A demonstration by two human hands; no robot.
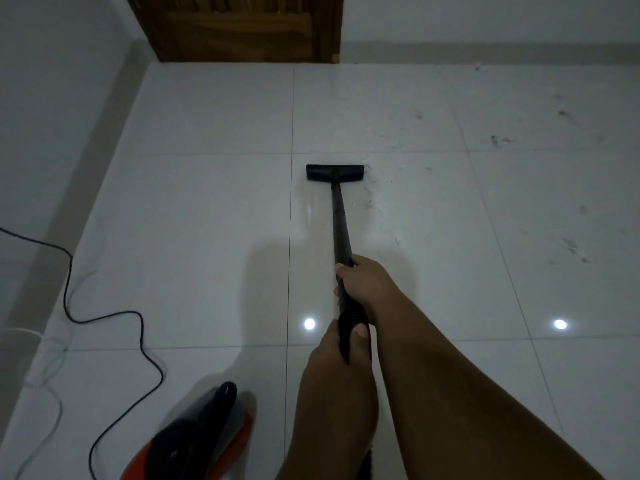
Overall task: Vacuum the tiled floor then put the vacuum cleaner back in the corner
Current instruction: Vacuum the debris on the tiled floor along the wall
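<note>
A black vacuum wand (340, 223) runs away from me across the white tiled floor (207, 209) to a flat black floor nozzle (335, 172) resting on the tiles. My right hand (365, 284) grips the wand higher along its length. My left hand (341, 351) is closed around the ribbed black hose end just below it. The red and black vacuum cleaner body (204, 438) sits on the floor at the bottom left, beside my left arm. Grey dust and dark smudges (498, 140) lie on the tiles to the right of the nozzle.
A black power cord (142, 341) snakes over the floor at the left, near a thin white cable (24, 332). A wooden door (242, 26) stands at the far wall. Walls with a skirting border the floor at the left and back.
</note>
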